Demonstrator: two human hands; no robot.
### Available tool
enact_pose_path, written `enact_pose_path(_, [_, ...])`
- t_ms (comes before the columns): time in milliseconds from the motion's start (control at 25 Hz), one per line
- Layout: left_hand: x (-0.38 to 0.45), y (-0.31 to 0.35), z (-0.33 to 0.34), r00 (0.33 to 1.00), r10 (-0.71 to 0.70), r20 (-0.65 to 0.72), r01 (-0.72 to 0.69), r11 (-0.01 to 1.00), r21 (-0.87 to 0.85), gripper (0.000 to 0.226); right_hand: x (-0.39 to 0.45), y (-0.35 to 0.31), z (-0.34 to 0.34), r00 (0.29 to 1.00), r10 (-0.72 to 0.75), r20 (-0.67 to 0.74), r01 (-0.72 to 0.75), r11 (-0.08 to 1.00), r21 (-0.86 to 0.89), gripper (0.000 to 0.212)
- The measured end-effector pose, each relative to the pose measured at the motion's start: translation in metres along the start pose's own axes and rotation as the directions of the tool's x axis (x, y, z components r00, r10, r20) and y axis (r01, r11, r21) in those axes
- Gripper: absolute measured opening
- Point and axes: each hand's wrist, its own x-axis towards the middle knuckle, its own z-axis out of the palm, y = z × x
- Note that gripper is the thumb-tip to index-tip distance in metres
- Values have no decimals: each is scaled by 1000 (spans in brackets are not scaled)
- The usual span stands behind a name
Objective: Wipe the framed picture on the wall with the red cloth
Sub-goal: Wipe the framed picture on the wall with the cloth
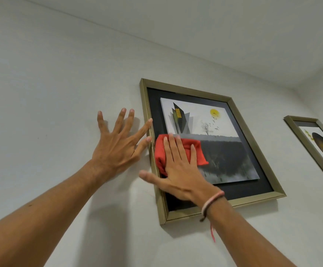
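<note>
Framed picture (239, 120) hangs on the pale wall (51, 83), seen from below: a slim brushed-gold moulding with mitred corners, a matt black mount inside it, and a print raised off the mount showing dark angular towers with yellow windows, a yellow sun, small birds, a bare tree and a murky grey lower half. Red cloth (159, 151) (soft, nubbly weave, folded into a thick pad) lies against the print's lower left part. The right hand (180, 170) presses flat on it, fingers straight and together, thumb out over the frame's left rail, gripping nothing; braided bands circle the wrist. The left hand (116, 147) is spread wide on the wall, forefinger and thumb tips touching the frame's left edge. A second gold-framed print (322, 145) hangs well to the right.
</note>
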Motion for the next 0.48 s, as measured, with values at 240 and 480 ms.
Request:
enact_pose_path(240, [0,0,-2,1000,9,-14,-9,1000,-15,71,-71,12,36,992,-119,-33,120,993,9,133])
enact_pose_path(480, [1,-3,4,999,19,-36,-20,999,-32,76,-4,1,1,1000,-28,13,28,1000,9,124])
